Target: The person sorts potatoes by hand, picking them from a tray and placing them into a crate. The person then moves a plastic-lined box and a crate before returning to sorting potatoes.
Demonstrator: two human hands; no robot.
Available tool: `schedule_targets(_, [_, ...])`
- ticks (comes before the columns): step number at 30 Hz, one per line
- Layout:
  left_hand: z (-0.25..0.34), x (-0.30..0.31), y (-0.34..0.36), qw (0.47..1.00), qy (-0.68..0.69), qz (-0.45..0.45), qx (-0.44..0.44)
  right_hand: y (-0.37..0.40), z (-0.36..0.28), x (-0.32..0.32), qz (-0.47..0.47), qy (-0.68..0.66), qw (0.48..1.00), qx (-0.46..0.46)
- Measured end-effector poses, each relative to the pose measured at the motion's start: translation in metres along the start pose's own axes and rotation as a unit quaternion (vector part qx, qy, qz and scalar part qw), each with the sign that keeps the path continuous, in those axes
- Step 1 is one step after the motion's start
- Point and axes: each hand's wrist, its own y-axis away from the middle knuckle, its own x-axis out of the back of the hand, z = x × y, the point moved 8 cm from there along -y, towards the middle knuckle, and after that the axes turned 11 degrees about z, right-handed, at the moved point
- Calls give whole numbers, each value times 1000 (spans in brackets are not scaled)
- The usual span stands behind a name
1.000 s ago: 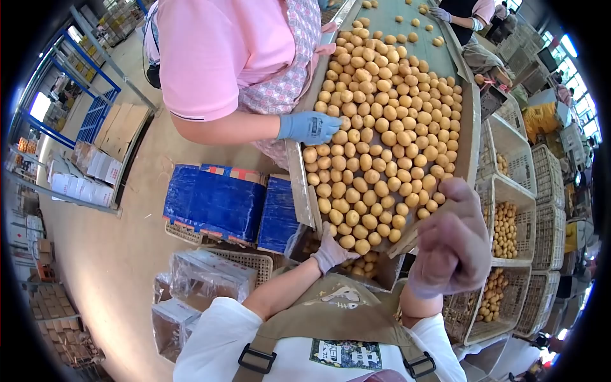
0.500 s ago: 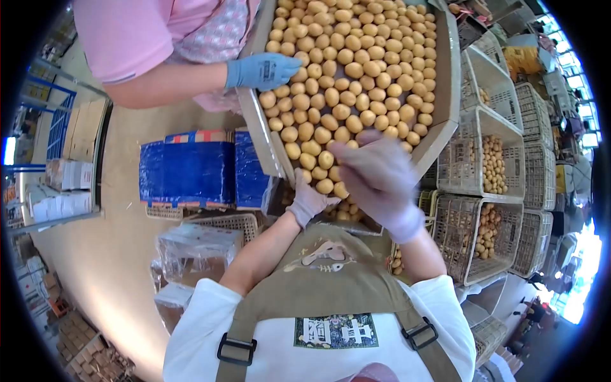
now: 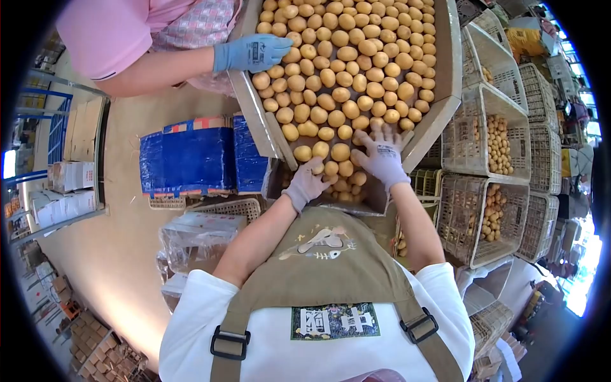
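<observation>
Many round, yellow-brown potatoes (image 3: 344, 77) lie across a tray with raised edges (image 3: 439, 121), which narrows toward me. Below its near end, more potatoes (image 3: 349, 186) fill a box (image 3: 375, 205) close to my apron. My left hand (image 3: 308, 183), in a pale glove, is at the left of the tray's mouth, fingers curved beside the potatoes; whether it grips one is unclear. My right hand (image 3: 384, 156), also gloved, has its fingers spread over the potatoes at the right of the mouth, palm down.
A co-worker's blue-gloved hand (image 3: 253, 52) touches potatoes at the tray's left edge. Plastic crates (image 3: 485, 219) with potatoes stand on the right. Blue-covered boxes (image 3: 188, 159) and wrapped boxes (image 3: 200, 235) are on the left, with metal shelving (image 3: 57, 127) beyond.
My right hand, blurred and raised before, has come down with fingers spread at the tray's mouth. Potatoes near the mouth have shifted. The view has moved slightly.
</observation>
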Motion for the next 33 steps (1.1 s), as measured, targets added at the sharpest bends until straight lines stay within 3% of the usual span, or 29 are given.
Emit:
schedule_targets(1, [0, -14, 4, 999, 30, -22, 36, -1, -4, -6, -65, -14, 998, 8])
schedule_targets(3, [13, -32, 27, 999, 26, 19, 8, -26, 18, -10, -71, -191, 973, -104])
schedule_targets(5, [12, -42, 32, 999, 24, 37, 5, -34, 24, -7, 24, -214, 969, -122])
schedule_targets(7, [7, -43, 29, 999, 43, 17, 20, -22, -11, -13, -5, -92, 993, -78])
schedule_targets(9, [8, -44, 24, 998, 52, 18, 26, -5, -25, -20, -138, -47, 989, -20])
schedule_targets(13, [6, -44, 24, 997, 68, 12, 33, -3, -17, -35, -142, -79, 987, -7])
schedule_targets(15, [9, -51, 26, 996, 68, -40, 38, -5, -17, -34, -145, -89, 985, -21])
schedule_targets(17, [8, -51, 26, 996, 63, -37, 44, -6, -20, -24, -117, -48, 992, -6])
schedule_targets(20, [9, -52, 24, 997, 57, -31, 39, -23, -7, -24, -80, -96, 991, -52])
schedule_targets(21, [8, -52, 24, 997, 55, -27, 38, -36, -8, 1, -35, -184, 977, -97])
schedule_targets(23, [4, -55, 23, 998, 57, 17, 26, -73, -20, 34, 196, -186, 963, 10])
schedule_targets(25, [5, -56, 27, 997, 66, 41, 19, -113, -30, 53, 230, -194, 954, 3])
schedule_targets(27, [5, -61, 27, 996, 83, 38, 22, -153, -39, 49, 187, -158, 969, -13])
schedule_targets(29, [6, -64, 24, 992, 105, -52, 53, -186, -44, 20, 22, 6, 999, -24])
schedule_targets(30, [9, -63, 26, 991, 105, -70, 53, -191, -46, 9, 3, 82, 996, -34])
schedule_targets(33, [10, -60, 21, 990, 88, -103, 31, -203, -34, -10, -159, 97, 978, -96])
